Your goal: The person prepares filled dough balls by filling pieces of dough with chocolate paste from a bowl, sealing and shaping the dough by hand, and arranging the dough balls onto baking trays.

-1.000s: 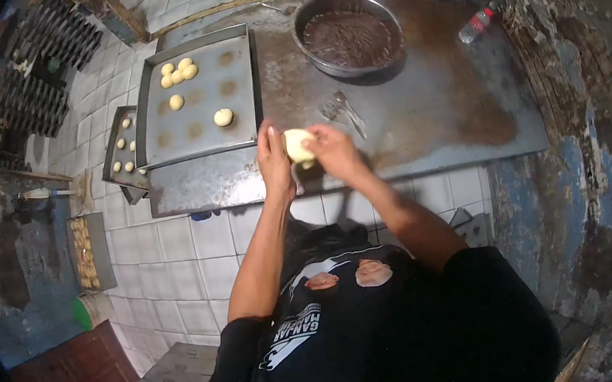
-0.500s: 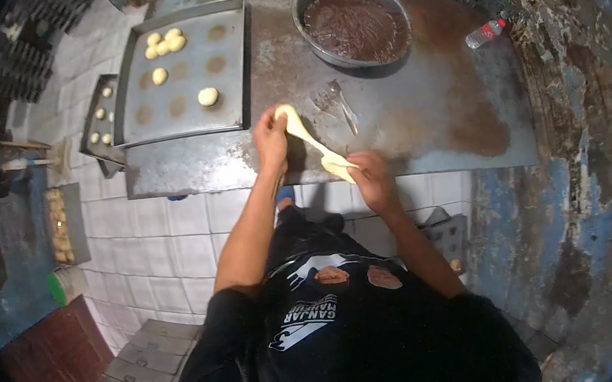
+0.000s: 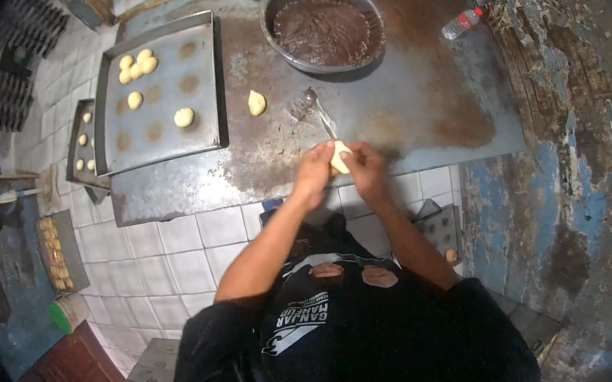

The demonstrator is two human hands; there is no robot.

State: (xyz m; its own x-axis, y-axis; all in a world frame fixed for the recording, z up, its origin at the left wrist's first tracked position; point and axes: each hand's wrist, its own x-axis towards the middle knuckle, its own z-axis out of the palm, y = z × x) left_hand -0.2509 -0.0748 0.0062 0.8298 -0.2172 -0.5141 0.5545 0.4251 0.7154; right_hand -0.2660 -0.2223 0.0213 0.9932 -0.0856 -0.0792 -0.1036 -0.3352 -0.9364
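Pale, soft dough piece (image 3: 339,158) is pinched between both hands at the near edge of the surface (image 3: 418,108), a worn, rust-stained metal sheet. Left hand (image 3: 314,172) curled with fingers closed on the dough's left side; right hand (image 3: 367,170) curled too, fingertips pressed on its right side. Hands touch each other around it, forearms come up from below and converge. Second dough lump (image 3: 256,103), teardrop-shaped, lies loose on the surface just right of the baking tray (image 3: 207,73). Tray is flat grey metal with a raised rim and holds several round dough balls (image 3: 136,65) clustered at its far left, plus dark round marks in rows. Metal spoon (image 3: 319,109) lies between hands and the round metal bowl (image 3: 280,7), which is filled with dark brown, glossy paste. Clear plastic bottle (image 3: 462,22) lies on its side far right. Widest bare area is right of the hands; near edge drops to white tiled wall (image 3: 198,242).
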